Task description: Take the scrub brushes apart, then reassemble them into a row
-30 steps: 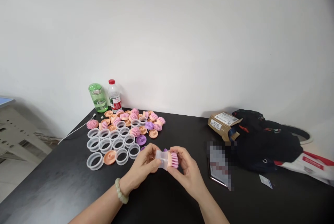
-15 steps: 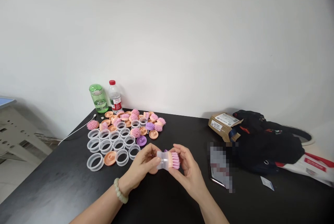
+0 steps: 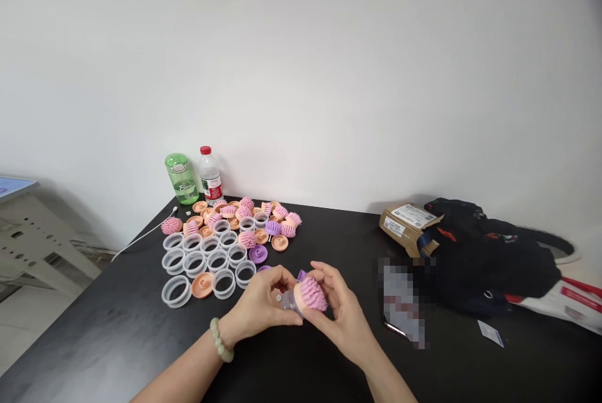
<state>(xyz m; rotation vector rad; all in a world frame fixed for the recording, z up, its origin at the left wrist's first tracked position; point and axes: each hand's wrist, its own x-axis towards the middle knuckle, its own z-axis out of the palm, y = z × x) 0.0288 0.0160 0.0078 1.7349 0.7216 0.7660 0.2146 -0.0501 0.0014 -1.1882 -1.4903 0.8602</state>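
Pink-bristled brush head, peach-rimmed, tilted, gripped by curled right hand; left hand half-curled, its hold unclear

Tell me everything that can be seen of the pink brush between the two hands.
The pink brush has a dense head of pink bristles on a peach-coloured base; both look like plastic. It is tilted, bristles turned to the right and partly toward the camera, above the black table. A see-through part sits against the base's left side; whether they are joined cannot be told. The right hand grips around the brush, while the left hand holds the see-through part.
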